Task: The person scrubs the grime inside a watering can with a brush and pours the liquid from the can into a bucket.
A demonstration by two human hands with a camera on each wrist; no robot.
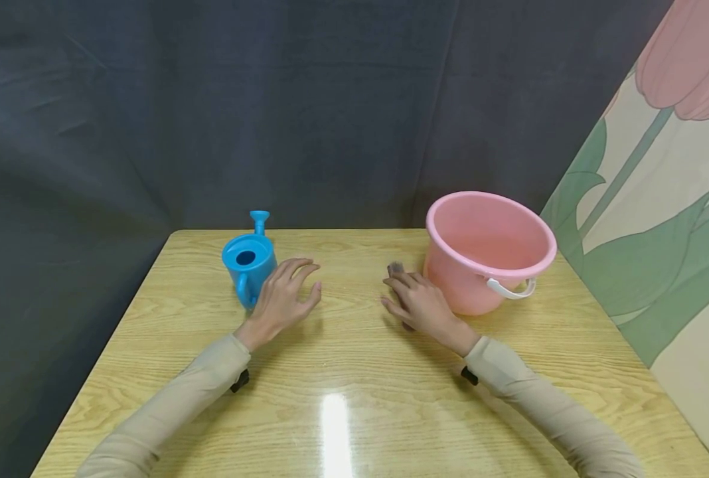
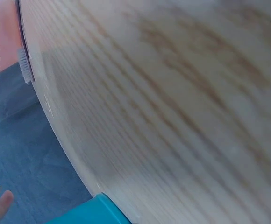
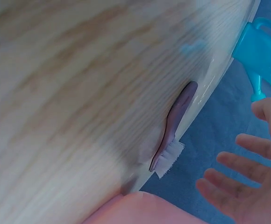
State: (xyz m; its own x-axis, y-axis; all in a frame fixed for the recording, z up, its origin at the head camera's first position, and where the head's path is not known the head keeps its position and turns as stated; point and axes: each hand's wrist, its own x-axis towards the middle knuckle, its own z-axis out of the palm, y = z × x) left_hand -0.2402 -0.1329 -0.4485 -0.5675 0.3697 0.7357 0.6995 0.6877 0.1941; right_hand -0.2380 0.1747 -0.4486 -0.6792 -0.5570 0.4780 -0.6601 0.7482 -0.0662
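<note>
Just right of a blue watering can (image 1: 259, 271), my left hand (image 1: 283, 295) is held over the table with fingers apart and nothing in them. The can stands upright, its spout toward the back; part of it hides behind the hand. My right hand (image 1: 423, 302) hovers above a brush with loosely spread fingers and covers most of it in the head view. In the right wrist view the brush (image 3: 175, 119) shows its purplish-brown curved handle and pale bristles. Beyond this hand stands a pink bucket (image 1: 459, 282), upright, with a white handle grip.
The wooden table (image 1: 330, 358) reaches back to a dark cloth (image 1: 307, 119). On the right is a wall hanging with a tulip pattern (image 1: 629, 166). The bucket's handle (image 1: 512, 291) hangs down on its near side.
</note>
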